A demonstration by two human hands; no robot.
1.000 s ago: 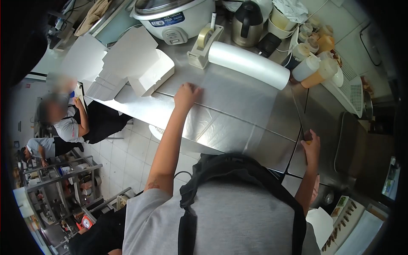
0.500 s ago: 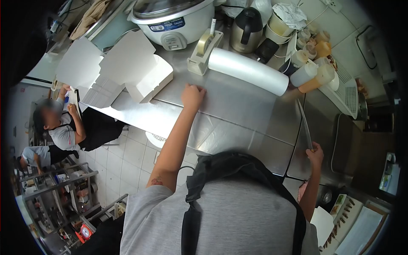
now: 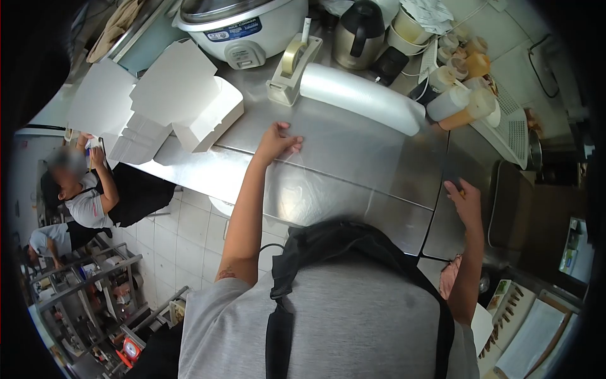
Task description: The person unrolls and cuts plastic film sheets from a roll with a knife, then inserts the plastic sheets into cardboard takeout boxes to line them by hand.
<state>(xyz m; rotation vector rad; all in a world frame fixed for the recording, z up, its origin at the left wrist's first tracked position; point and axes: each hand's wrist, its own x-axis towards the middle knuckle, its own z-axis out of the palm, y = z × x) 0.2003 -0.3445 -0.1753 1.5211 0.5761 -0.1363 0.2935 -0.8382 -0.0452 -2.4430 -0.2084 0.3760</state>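
Note:
My left hand (image 3: 276, 143) is over the steel counter (image 3: 353, 164), below the tape dispenser, its fingers loosely curled and apart with nothing visible in them. What looks like clear plastic film (image 3: 309, 196) lies on the counter below that hand. Farther right, my right hand (image 3: 466, 201) is closed around the handle of a knife (image 3: 461, 191). Its blade hardly shows now, blurred or seen edge-on against the dark metal. Behind both hands lies a roll of clear plastic (image 3: 361, 98), beside the tape dispenser (image 3: 291, 71).
Open white cardboard boxes (image 3: 211, 120) stand at the left, below a rice cooker (image 3: 246, 35). A metal jug (image 3: 357, 38) and sauce bottles (image 3: 470, 108) line the back. A co-worker in a black apron (image 3: 142, 192) stands beyond the counter's left end.
My left hand has loosened from a closed shape, its fingers now apart. My right hand has moved up toward the counter's back and turned the knife, so its long blade no longer shows clearly.

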